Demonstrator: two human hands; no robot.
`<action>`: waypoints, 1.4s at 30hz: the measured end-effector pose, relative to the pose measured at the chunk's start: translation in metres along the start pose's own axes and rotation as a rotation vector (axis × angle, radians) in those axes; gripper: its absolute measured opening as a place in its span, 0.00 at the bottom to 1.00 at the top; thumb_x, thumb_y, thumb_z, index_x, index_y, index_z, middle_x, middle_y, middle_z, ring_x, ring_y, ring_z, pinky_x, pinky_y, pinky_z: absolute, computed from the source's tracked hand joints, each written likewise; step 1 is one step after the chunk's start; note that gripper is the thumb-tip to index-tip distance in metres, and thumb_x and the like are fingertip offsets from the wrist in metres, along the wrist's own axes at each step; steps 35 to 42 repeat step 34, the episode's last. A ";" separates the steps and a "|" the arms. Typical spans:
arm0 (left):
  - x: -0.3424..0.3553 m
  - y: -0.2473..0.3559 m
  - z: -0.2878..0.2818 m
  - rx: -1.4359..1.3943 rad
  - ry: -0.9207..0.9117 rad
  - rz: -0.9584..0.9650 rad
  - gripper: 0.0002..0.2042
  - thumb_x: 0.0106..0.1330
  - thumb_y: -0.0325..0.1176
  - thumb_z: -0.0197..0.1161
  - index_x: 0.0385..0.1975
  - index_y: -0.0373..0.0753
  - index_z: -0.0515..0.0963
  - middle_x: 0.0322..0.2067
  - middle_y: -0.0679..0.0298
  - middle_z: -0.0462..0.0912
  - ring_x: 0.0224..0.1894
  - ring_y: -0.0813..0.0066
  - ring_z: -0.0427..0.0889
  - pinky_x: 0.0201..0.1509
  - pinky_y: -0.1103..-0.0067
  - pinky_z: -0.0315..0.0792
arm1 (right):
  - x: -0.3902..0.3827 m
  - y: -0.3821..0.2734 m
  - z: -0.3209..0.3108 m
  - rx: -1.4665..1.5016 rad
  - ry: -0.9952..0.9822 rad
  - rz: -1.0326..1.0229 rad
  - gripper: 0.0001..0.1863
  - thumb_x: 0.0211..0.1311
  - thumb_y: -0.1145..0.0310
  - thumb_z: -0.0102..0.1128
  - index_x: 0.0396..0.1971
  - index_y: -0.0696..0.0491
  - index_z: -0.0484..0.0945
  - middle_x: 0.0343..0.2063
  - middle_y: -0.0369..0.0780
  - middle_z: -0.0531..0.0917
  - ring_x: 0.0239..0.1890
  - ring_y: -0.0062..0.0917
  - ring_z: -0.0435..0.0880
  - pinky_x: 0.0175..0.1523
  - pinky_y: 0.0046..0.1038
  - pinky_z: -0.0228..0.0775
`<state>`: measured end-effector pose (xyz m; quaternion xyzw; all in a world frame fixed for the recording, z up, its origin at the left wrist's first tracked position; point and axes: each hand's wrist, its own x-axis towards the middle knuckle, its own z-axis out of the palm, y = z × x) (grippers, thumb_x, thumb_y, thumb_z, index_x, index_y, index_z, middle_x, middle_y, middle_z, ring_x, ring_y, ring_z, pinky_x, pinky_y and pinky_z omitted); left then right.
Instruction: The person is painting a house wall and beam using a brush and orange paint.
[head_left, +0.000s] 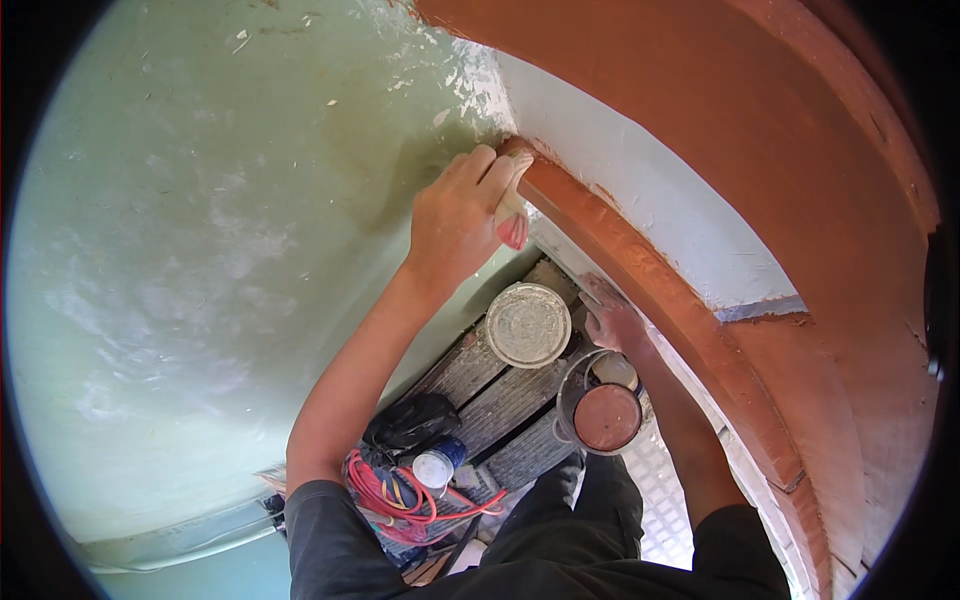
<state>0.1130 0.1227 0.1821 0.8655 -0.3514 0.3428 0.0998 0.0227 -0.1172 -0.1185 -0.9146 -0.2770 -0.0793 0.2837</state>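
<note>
My left hand (455, 225) is raised at the near end of a reddish-brown painted beam (600, 232), where it meets the green wall (200, 200). Its fingers are closed on a folded cream-and-red sheet (513, 222); whether it is cloth or sandpaper I cannot tell. The sheet's upper end touches the beam's corner. Lower down, my right hand (612, 318) rests with fingers stretched out against the pale surface under the beam, holding nothing visible. White flaked patches (480, 85) mark the wall above my left hand.
Below are worn wooden planks (510, 395) bearing a round white-crusted bucket lid (528, 325), a bucket of reddish-brown paint (607, 417), a small can (433, 468), a black bag (412, 422) and a red hose (385, 500). A brown arch (780, 130) curves along the right.
</note>
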 end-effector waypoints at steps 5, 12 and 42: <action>-0.010 0.020 -0.002 0.070 -0.125 -0.161 0.11 0.59 0.31 0.65 0.42 0.42 0.78 0.32 0.65 0.73 0.34 0.68 0.79 0.29 0.72 0.77 | -0.001 0.003 0.001 0.009 0.001 0.018 0.21 0.53 0.74 0.58 0.50 0.58 0.82 0.68 0.43 0.71 0.71 0.38 0.66 0.75 0.38 0.58; 0.010 0.047 0.012 0.091 -0.072 -0.146 0.11 0.57 0.27 0.64 0.41 0.39 0.81 0.32 0.66 0.74 0.33 0.69 0.78 0.28 0.75 0.77 | 0.000 0.001 0.001 -0.023 -0.012 0.010 0.22 0.53 0.72 0.59 0.51 0.57 0.82 0.67 0.43 0.71 0.71 0.38 0.67 0.74 0.41 0.59; -0.030 0.008 -0.012 -0.213 -0.004 -0.223 0.20 0.56 0.26 0.67 0.51 0.43 0.81 0.47 0.63 0.84 0.47 0.63 0.84 0.47 0.77 0.79 | -0.001 0.002 0.003 0.017 -0.025 0.013 0.22 0.52 0.74 0.59 0.50 0.58 0.82 0.68 0.45 0.70 0.72 0.38 0.64 0.75 0.38 0.58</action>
